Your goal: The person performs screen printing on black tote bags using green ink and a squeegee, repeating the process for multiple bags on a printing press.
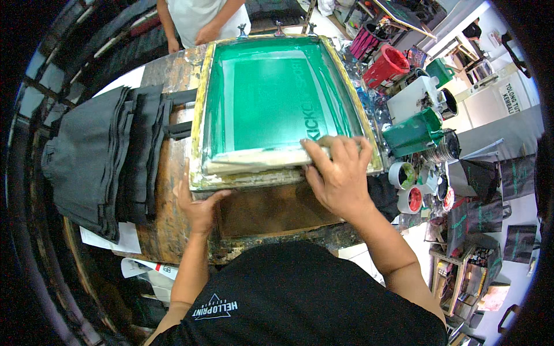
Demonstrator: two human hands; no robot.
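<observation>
A worker in a black shirt (323, 300) clamps the right hand (341, 179) on the right end of a pale squeegee (257, 160), its green printing mesh (259, 98) stretching beyond those fingertips. The left hand (199, 209), thumb and fingers parted, clasps the near-left corner of the screen frame (202, 106); black fabric pieces (86, 158) lie stacked left of its fingers.

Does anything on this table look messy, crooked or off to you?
Mess, mainly: paint blotches mark the wooden table near the red bucket, and smears coat the screen frame. At left, the black fabric stack is fanned unevenly. Nothing looks clearly broken.
</observation>
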